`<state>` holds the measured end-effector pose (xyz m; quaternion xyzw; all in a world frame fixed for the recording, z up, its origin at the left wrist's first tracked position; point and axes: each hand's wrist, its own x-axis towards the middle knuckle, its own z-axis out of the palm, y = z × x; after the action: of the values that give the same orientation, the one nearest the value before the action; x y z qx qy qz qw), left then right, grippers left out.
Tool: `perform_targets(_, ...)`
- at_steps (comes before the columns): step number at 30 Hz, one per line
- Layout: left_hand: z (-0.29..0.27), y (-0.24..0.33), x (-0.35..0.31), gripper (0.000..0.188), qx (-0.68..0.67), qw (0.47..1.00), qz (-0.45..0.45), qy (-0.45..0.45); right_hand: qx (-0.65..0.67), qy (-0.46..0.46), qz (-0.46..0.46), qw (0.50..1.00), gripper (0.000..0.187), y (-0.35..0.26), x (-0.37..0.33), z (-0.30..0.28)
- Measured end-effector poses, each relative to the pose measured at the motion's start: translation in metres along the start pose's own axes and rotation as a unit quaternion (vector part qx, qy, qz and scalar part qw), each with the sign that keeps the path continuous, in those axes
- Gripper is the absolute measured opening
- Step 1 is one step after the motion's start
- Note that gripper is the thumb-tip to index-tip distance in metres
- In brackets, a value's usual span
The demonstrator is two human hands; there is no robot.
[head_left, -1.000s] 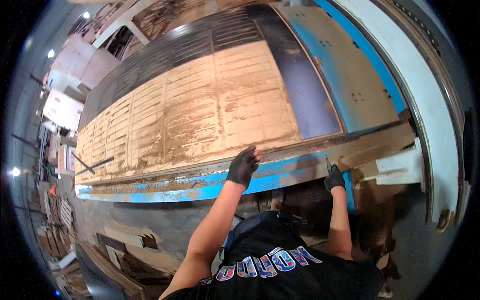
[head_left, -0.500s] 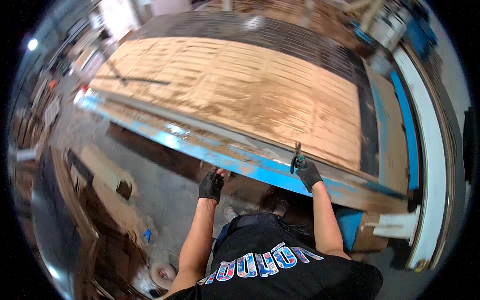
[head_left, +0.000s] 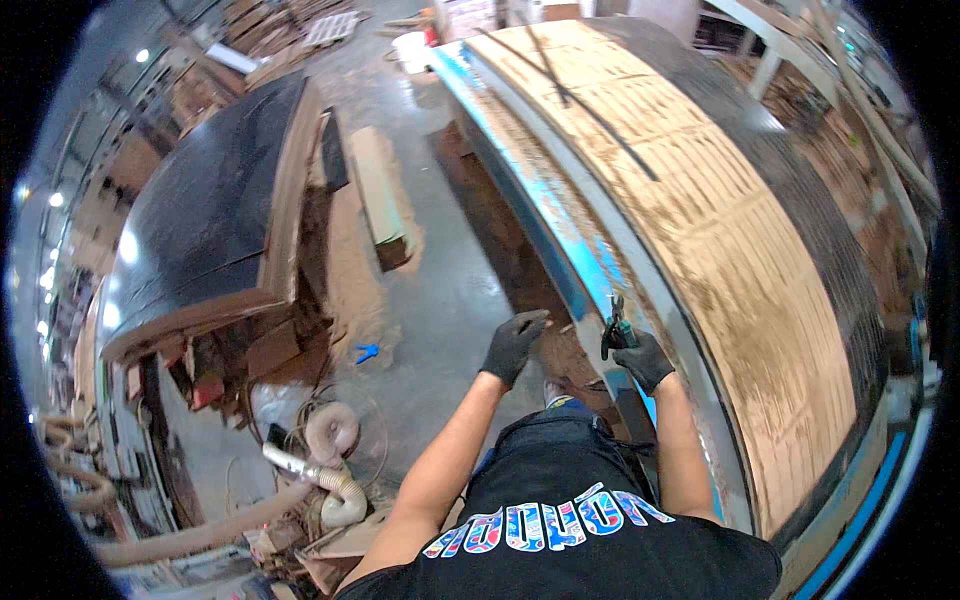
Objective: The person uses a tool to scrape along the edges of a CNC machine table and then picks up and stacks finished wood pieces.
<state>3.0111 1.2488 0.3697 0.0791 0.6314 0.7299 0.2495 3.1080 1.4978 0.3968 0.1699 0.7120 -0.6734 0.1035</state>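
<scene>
My right hand [head_left: 645,362], in a black glove, is wrapped round a pair of pliers [head_left: 613,325] with dark green and black handles. The jaws point up, above the dusty blue edge of the machine table [head_left: 603,258]. To the left of it, my left hand [head_left: 514,347] hangs over the floor beside that edge, in a black glove with bare fingertips. Its fingers are bent and drawn together toward the pliers. Whatever they pinch, if anything, is too small to make out. A large tan grooved board [head_left: 700,220] lies on the table to the right.
Long dark strips [head_left: 610,135] lie across the board's far part. On the left stands a stack of black-topped panels [head_left: 205,200]. A long beam [head_left: 372,190] lies on the dusty floor, near a small blue clamp-like object [head_left: 367,353]. Flexible hoses [head_left: 345,500] sit at lower left.
My view has swung left, bringing the black panels and hoses into sight. The pliers remain in my right hand, and my left hand is still drawn together beside the table edge.
</scene>
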Motion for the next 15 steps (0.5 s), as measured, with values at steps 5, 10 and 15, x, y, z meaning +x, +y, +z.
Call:
perform_targets(5, -0.014, 0.040, 0.057, 0.036, 0.097, 0.984, 0.106, 0.103, -0.123, -0.114, -0.087, 0.982, 0.043, -0.006, 0.096, 0.049)
perform_targets(10, -0.084, 0.059, 0.122, 0.027, 0.204, 0.969, 0.107, 0.088, -0.158, -0.165, -0.098, 0.969, 0.042, -0.071, 0.161, 0.099)
perform_targets(15, -0.185, 0.022, 0.191, 0.014, -0.107, 0.963, -0.051, 0.243, -0.163, -0.181, -0.101, 0.965, 0.029, -0.080, 0.258, 0.126)
